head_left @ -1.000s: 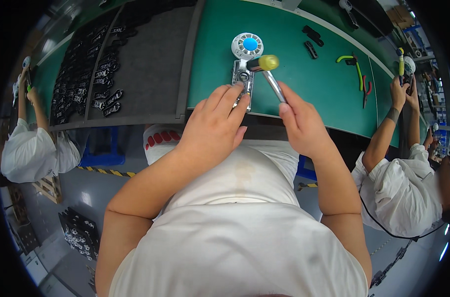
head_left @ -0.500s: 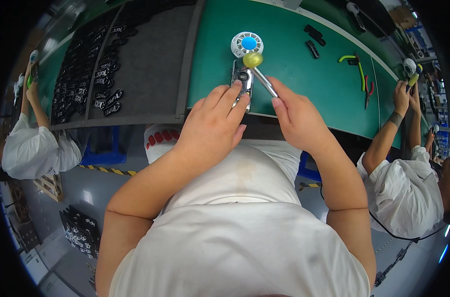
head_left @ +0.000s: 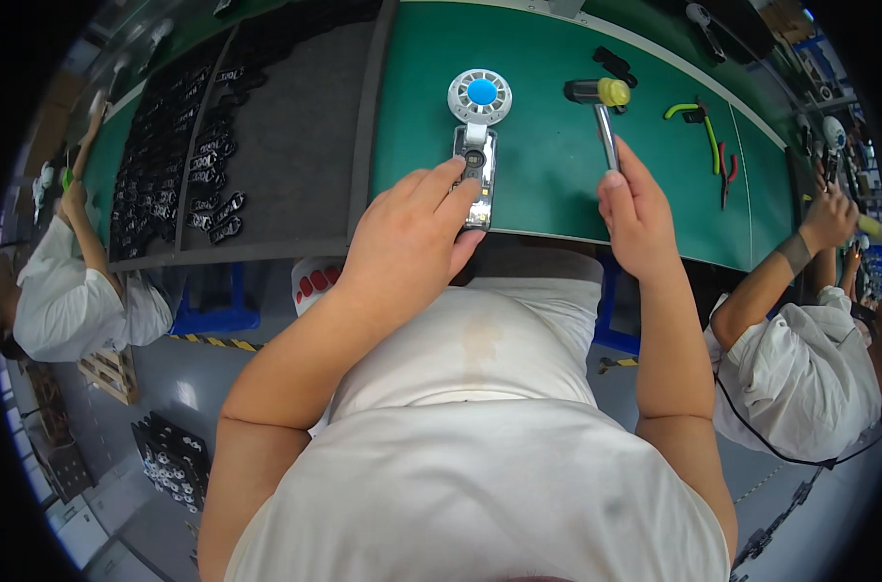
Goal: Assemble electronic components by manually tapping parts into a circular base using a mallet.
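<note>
My left hand (head_left: 414, 238) presses on a small silver, rectangular part (head_left: 477, 173) lying at the near edge of the green bench mat (head_left: 548, 165). A white round fan-like piece with a blue centre (head_left: 480, 95) joins the far end of that part. My right hand (head_left: 637, 213) grips the metal handle of a small mallet with a yellow and black head (head_left: 598, 93). The mallet is raised to the right of the silver part, its head pointing away from me.
A grey tray (head_left: 286, 145) with several small black parts lies on the left. Green-handled cutters (head_left: 698, 121) and red-handled pliers (head_left: 728, 175) rest at the right. Two black pieces (head_left: 614, 64) lie at the back. People in white work at both sides.
The mallet head was over the silver part and fan piece; my right hand has swung it away to the right. My left hand stays on the part.
</note>
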{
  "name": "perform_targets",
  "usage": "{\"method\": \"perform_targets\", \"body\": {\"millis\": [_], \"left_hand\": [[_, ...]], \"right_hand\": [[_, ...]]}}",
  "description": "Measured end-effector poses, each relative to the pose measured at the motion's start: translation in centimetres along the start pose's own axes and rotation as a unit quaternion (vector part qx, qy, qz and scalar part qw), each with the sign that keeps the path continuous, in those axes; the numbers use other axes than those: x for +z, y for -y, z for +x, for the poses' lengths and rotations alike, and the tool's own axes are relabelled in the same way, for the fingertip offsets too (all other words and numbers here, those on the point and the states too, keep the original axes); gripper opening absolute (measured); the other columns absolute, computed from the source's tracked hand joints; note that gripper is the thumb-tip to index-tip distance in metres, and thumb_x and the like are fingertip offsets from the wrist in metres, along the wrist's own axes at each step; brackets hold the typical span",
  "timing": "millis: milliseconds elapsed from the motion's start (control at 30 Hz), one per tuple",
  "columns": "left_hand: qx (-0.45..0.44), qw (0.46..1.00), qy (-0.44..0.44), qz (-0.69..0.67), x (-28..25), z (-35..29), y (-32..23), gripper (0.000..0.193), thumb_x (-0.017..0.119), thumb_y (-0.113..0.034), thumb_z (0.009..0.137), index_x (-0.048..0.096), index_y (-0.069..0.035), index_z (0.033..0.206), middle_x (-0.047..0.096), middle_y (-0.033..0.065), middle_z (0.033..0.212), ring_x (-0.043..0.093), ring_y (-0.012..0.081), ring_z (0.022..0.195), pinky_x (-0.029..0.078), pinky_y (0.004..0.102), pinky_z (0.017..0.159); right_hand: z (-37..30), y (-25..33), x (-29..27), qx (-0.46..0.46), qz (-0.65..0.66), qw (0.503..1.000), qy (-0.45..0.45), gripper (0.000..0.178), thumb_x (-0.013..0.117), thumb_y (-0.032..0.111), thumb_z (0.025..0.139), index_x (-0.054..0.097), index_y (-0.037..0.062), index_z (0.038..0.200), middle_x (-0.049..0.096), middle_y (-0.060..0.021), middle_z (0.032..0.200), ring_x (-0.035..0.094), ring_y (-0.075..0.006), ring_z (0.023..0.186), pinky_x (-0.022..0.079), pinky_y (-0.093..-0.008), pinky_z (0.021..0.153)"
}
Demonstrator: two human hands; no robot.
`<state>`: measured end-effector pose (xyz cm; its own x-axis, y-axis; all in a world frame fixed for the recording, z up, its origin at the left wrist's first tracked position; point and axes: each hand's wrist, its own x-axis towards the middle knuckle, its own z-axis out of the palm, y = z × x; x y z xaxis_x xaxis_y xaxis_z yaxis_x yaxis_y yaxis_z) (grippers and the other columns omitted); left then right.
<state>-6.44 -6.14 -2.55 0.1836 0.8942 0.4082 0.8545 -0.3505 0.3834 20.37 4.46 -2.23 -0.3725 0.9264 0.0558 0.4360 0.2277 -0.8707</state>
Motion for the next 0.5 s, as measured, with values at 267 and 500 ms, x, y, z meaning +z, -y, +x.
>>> {"method": "perform_targets", "body": {"millis": [267,500], "left_hand": [[0.018,0.999,-0.019,0.019,1.2,0.0,0.8,0.053,0.086,-0.014,0.082,0.068,-0.004,0.131,0.069,0.0143,0.140,0.070,0.0304,0.110,0.057,0.0388,0.096],[0.025,0.999,-0.004,0.039,1.3,-0.1,1.3,0.057,0.089,-0.014,0.079,0.069,-0.004,0.131,0.069,0.0148,0.140,0.071,0.0304,0.111,0.058,0.0381,0.095]], "right_hand": [[0.4,-2.0,0.0,0.068,0.224,0.970,-0.059,0.048,0.046,0.011,0.112,0.055,0.0033,0.158,0.054,-0.0001,0.078,0.044,-0.0072,0.065,0.038,-0.0203,0.057],[0.0,-1.8,0.0,0.047,0.151,0.987,-0.013,0.048,0.047,0.010,0.111,0.054,0.0019,0.158,0.055,0.0003,0.079,0.044,-0.0082,0.066,0.039,-0.0212,0.058]]}}
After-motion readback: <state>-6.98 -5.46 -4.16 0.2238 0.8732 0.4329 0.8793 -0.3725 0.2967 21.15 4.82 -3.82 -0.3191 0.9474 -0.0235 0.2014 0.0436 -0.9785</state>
